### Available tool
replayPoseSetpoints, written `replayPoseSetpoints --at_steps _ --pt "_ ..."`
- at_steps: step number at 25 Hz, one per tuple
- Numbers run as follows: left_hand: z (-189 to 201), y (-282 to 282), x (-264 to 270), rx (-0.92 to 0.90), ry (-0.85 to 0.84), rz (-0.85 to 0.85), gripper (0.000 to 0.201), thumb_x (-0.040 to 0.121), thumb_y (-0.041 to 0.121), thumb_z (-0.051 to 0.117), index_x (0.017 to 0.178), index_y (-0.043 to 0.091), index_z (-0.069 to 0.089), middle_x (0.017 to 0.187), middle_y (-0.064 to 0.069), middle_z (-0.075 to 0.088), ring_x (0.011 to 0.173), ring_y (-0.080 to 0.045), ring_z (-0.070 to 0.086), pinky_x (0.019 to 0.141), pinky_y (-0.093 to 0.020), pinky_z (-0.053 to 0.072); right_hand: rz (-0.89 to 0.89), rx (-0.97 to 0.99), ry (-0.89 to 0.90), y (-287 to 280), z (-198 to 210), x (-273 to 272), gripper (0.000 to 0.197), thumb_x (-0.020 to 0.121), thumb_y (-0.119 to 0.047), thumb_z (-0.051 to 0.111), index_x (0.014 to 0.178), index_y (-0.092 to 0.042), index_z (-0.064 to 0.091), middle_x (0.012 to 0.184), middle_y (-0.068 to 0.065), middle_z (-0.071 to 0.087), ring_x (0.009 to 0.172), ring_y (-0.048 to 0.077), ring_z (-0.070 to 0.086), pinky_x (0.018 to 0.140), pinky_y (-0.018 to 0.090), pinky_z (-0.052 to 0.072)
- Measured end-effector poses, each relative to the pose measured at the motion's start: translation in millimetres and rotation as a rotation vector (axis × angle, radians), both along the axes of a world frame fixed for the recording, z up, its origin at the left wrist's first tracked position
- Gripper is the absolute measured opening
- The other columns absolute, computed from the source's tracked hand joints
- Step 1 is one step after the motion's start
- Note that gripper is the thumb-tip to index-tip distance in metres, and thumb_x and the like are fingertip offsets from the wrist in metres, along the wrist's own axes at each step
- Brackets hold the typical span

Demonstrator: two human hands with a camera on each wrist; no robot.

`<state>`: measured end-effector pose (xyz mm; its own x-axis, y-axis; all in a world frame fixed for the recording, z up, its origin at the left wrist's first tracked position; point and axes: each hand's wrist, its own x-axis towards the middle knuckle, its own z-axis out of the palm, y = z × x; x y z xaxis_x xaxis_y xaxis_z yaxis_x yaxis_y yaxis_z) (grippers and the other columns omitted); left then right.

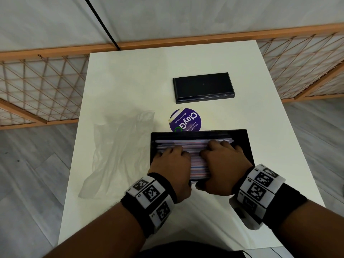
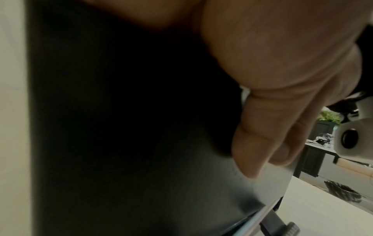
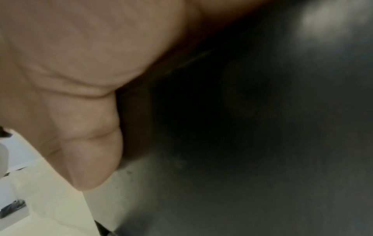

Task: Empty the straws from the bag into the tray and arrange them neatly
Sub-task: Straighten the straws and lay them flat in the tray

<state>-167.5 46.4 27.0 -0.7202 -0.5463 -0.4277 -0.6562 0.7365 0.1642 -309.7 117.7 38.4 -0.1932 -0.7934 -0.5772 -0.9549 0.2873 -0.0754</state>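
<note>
A black tray sits near the table's front, filled with striped straws lying side by side, left to right. My left hand and right hand both lie over the straws with fingers curled onto them. Each thumb hooks round the tray's near wall. In the left wrist view my thumb presses the dark tray. The right wrist view shows the same, with my thumb against the tray. The clear plastic bag lies flat and crumpled left of the tray.
A black rectangular lid or plinth lies further back on the white table. A round purple sticker is stuck between it and the tray. Wooden lattice fencing stands behind the table.
</note>
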Motion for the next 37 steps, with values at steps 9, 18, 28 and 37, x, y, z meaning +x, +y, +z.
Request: replayPoseSetpoints --at_steps 9,18,28,37 --pt "-1.3 -0.4 3.3 -0.006 0.056 0.012 0.057 0.081 0.045 0.064 0.131 0.024 0.046 0.126 0.003 0.059 0.116 -0.023 0.058 0.104 -0.037 0.043 -0.011 -0.038 -0.038 1.0 -1.6 0.1 0.075 0.055 -0.069 0.059 0.121 -0.034 0.050 0.118 -0.013 0.062 0.113 0.019 0.060 0.103 0.044 0.043" --pt "5.6 9.1 7.0 -0.003 0.041 -0.051 0.057 0.076 0.034 0.069 0.128 0.018 0.054 0.118 -0.003 0.063 0.108 -0.030 0.062 0.096 -0.043 0.048 0.042 -0.026 -0.082 1.5 2.2 3.5 0.069 0.059 -0.064 0.062 0.123 -0.039 0.052 0.124 -0.015 0.057 0.117 0.020 0.055 0.103 0.041 0.041" --pt "-1.7 3.0 8.4 -0.017 0.009 -0.032 0.061 0.083 0.042 0.063 0.136 0.018 0.046 0.135 -0.006 0.046 0.122 -0.029 0.050 0.104 -0.041 0.044 -0.022 -0.006 -0.052 4.3 2.7 3.7 0.073 0.059 -0.071 0.058 0.122 -0.035 0.049 0.127 -0.011 0.052 0.121 0.020 0.051 0.104 0.041 0.038" --pt "0.4 1.7 9.2 0.003 0.029 -0.043 0.054 0.085 0.042 0.061 0.132 0.021 0.046 0.132 -0.001 0.054 0.121 -0.026 0.053 0.105 -0.039 0.042 -0.019 -0.030 -0.047 6.2 2.2 2.5 0.076 0.059 -0.071 0.058 0.125 -0.035 0.049 0.126 -0.014 0.058 0.121 0.017 0.054 0.110 0.042 0.033"
